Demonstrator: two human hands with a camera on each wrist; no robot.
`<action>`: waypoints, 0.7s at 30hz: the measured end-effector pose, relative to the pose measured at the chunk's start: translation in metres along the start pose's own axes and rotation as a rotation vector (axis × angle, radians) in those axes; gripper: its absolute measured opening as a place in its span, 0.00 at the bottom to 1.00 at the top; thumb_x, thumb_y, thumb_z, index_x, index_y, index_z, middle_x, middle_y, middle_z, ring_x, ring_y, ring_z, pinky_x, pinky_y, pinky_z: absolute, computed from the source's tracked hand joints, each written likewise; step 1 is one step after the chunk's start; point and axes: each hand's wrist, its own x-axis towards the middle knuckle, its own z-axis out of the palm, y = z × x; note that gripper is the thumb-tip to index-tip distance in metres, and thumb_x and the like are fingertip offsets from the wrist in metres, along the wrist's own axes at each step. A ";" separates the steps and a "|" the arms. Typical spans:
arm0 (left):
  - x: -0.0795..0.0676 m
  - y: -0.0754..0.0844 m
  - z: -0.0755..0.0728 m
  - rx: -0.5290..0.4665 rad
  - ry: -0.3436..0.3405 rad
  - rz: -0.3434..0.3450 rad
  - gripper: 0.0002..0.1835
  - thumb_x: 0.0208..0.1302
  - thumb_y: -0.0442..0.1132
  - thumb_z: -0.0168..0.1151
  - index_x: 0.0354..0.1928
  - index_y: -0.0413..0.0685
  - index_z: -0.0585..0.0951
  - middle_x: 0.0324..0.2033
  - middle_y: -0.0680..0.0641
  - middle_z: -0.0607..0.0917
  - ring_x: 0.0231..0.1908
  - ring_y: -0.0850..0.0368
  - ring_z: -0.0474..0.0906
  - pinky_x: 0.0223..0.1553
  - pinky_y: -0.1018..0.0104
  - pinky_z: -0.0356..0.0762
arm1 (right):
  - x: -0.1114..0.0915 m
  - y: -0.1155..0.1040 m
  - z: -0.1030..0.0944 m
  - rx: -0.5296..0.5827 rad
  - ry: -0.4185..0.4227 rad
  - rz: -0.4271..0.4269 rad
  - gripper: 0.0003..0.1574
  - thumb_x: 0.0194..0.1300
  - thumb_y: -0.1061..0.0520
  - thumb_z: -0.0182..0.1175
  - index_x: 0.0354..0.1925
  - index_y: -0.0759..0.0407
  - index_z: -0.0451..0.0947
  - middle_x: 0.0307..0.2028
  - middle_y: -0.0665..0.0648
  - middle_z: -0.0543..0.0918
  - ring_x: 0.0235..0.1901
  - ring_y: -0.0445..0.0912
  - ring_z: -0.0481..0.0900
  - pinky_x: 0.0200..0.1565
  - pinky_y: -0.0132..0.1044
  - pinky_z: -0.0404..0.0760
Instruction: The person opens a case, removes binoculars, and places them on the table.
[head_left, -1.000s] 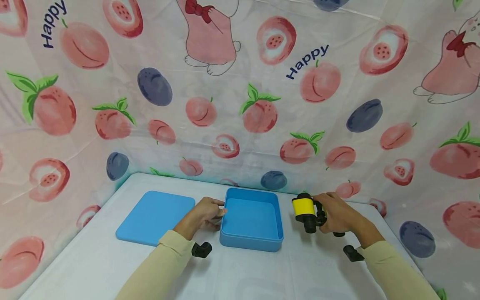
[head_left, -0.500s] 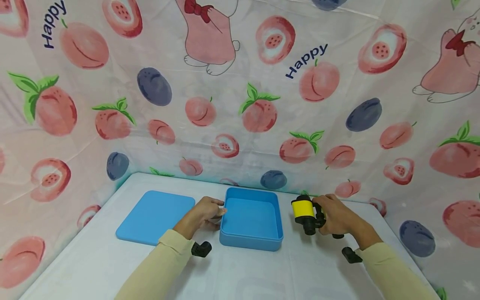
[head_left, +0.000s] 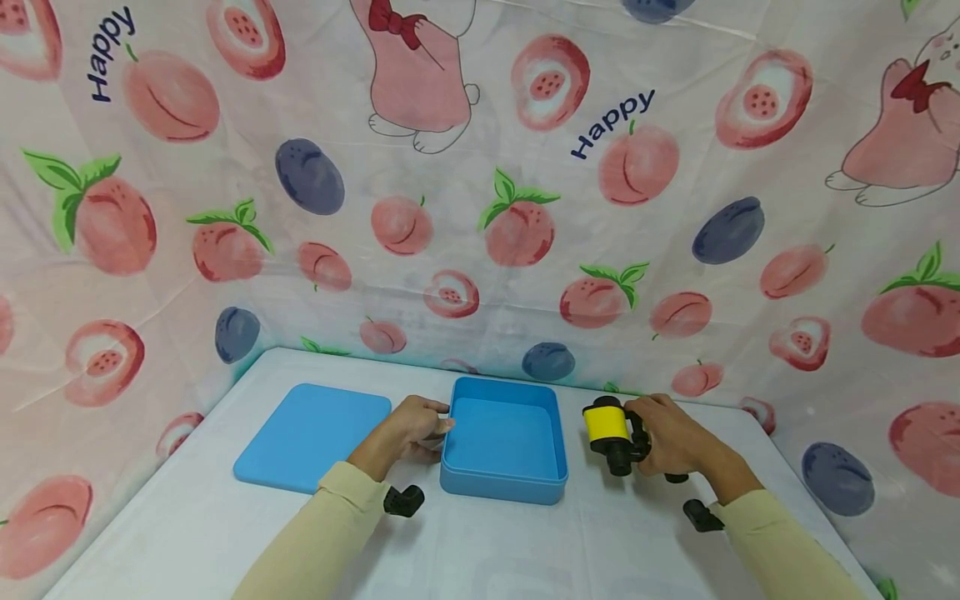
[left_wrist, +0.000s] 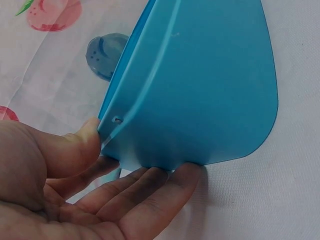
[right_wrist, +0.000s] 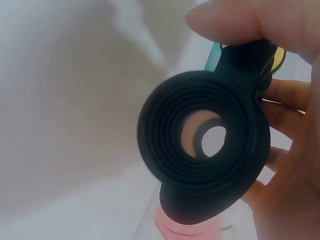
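In the head view, a blue, lidless rectangular box [head_left: 507,429] stands on the white table, its inside bare. My left hand [head_left: 406,429] is at its left side. The left wrist view shows the thumb against the rim and the fairly straight fingers touching the outer wall. To the right of the box, my right hand [head_left: 670,433] grips black-and-yellow binoculars [head_left: 607,423] held over the table. The yellow-banded barrel faces the box; my hand hides much of the other barrel. A black eyepiece [right_wrist: 165,135] fills the middle of the right wrist view.
A flat blue lid [head_left: 311,433] lies on the table left of the box, partly behind my left forearm. The table [head_left: 480,554] has a white cover. Behind it hangs a curtain [head_left: 465,200] printed with peaches and rabbits. A black wrist mount [head_left: 403,501] sticks out beside each sleeve.
The binoculars and my right hand have come slightly down and toward me. My left hand, the box and the lid stay in place.
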 end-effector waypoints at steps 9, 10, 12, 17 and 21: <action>0.001 -0.001 0.001 -0.006 -0.005 -0.014 0.26 0.76 0.34 0.59 0.72 0.36 0.73 0.61 0.34 0.80 0.48 0.48 0.79 0.47 0.48 0.90 | -0.003 0.003 0.004 0.018 -0.011 0.002 0.58 0.38 0.54 0.83 0.68 0.64 0.72 0.65 0.64 0.79 0.67 0.66 0.67 0.63 0.71 0.76; 0.001 -0.001 0.001 -0.006 -0.003 -0.013 0.26 0.76 0.33 0.60 0.72 0.36 0.73 0.61 0.34 0.80 0.48 0.47 0.79 0.47 0.48 0.90 | -0.003 0.004 0.006 0.018 -0.008 0.001 0.58 0.38 0.54 0.83 0.68 0.64 0.72 0.65 0.64 0.79 0.67 0.66 0.67 0.63 0.71 0.76; 0.001 0.000 0.001 -0.006 -0.001 -0.014 0.26 0.76 0.34 0.60 0.72 0.36 0.73 0.61 0.34 0.80 0.48 0.47 0.79 0.47 0.48 0.90 | -0.003 0.006 0.008 0.017 -0.005 -0.004 0.58 0.38 0.54 0.83 0.68 0.64 0.72 0.65 0.63 0.79 0.67 0.66 0.67 0.63 0.70 0.76; 0.000 0.000 0.002 -0.006 0.000 -0.018 0.26 0.76 0.34 0.59 0.73 0.37 0.73 0.61 0.34 0.80 0.48 0.47 0.79 0.47 0.48 0.90 | -0.002 0.008 0.012 0.012 -0.004 -0.008 0.59 0.37 0.53 0.84 0.68 0.64 0.72 0.66 0.63 0.79 0.67 0.66 0.68 0.64 0.69 0.76; 0.001 0.000 0.001 -0.006 -0.001 -0.014 0.26 0.76 0.34 0.59 0.73 0.37 0.73 0.61 0.34 0.80 0.48 0.47 0.79 0.47 0.48 0.90 | -0.002 0.008 0.013 0.013 -0.004 -0.003 0.59 0.37 0.53 0.84 0.67 0.64 0.72 0.65 0.63 0.79 0.67 0.66 0.68 0.65 0.69 0.76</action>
